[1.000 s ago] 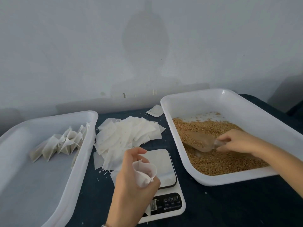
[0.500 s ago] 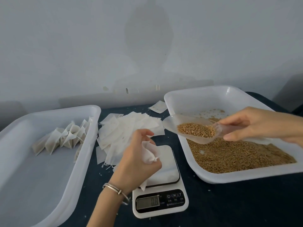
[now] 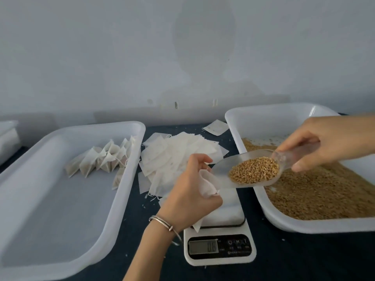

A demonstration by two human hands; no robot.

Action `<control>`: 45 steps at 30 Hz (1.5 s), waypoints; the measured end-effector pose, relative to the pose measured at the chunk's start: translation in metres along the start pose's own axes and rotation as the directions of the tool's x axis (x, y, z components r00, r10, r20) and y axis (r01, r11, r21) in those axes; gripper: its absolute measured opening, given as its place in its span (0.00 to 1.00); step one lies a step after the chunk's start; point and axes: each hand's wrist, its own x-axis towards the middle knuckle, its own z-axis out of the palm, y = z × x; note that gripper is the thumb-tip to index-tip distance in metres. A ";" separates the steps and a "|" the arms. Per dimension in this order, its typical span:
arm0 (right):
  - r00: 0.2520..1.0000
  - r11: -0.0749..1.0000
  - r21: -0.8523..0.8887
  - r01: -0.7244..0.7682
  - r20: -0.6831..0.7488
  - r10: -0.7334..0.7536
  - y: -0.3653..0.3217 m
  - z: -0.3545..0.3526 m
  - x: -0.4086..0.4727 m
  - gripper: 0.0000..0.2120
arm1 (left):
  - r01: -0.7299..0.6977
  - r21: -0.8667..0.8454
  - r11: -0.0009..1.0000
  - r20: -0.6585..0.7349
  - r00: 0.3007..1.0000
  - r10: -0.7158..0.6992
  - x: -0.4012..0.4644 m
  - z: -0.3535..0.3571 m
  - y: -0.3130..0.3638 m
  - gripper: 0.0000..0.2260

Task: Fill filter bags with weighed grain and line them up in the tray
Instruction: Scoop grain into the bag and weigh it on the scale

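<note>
We saw the clear plastic scoop (image 3: 246, 171) lying nearly level above the scale (image 3: 220, 236), its long axis running from the handle over the grain tray (image 3: 263, 116) toward the filter bag (image 3: 207, 184), tip at the bag's open mouth. The right hand (image 3: 328, 140) pinched the handle; the left hand (image 3: 190, 191) curled round the thin white bag. Golden grain (image 3: 254, 172) heaped the scoop. Left of the scale, the white tray (image 3: 60, 199) held folded filled bags (image 3: 101, 159); flat empty bags (image 3: 176, 157) lay piled behind the scale.
</note>
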 end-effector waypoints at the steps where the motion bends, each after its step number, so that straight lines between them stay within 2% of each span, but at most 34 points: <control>1: 1.000 1.000 -0.024 -0.003 -0.001 0.003 -0.002 0.000 0.000 0.16 | 0.000 -0.002 1.000 0.005 1.000 0.000 0.001 0.001 0.000 0.28; 10: 0.998 0.968 -0.244 -0.055 -0.046 0.045 -0.024 -0.006 -0.007 0.12 | 0.027 0.017 0.999 0.067 0.997 -0.028 0.004 0.020 0.000 0.27; 16: 0.995 0.947 -0.309 -0.081 -0.077 0.060 -0.035 -0.008 -0.009 0.12 | 0.013 0.029 0.999 0.044 0.999 -0.014 0.006 0.029 0.001 0.27; 25: 0.993 0.885 -0.452 -0.114 -0.038 0.109 -0.057 -0.013 -0.007 0.14 | 0.017 0.010 1.000 0.041 0.999 -0.017 0.007 0.032 -0.002 0.27; 45: 0.985 0.840 -0.518 -0.164 -0.048 0.163 -0.069 -0.011 -0.004 0.18 | 0.015 -0.078 0.997 0.059 0.998 -0.010 0.007 0.037 -0.012 0.28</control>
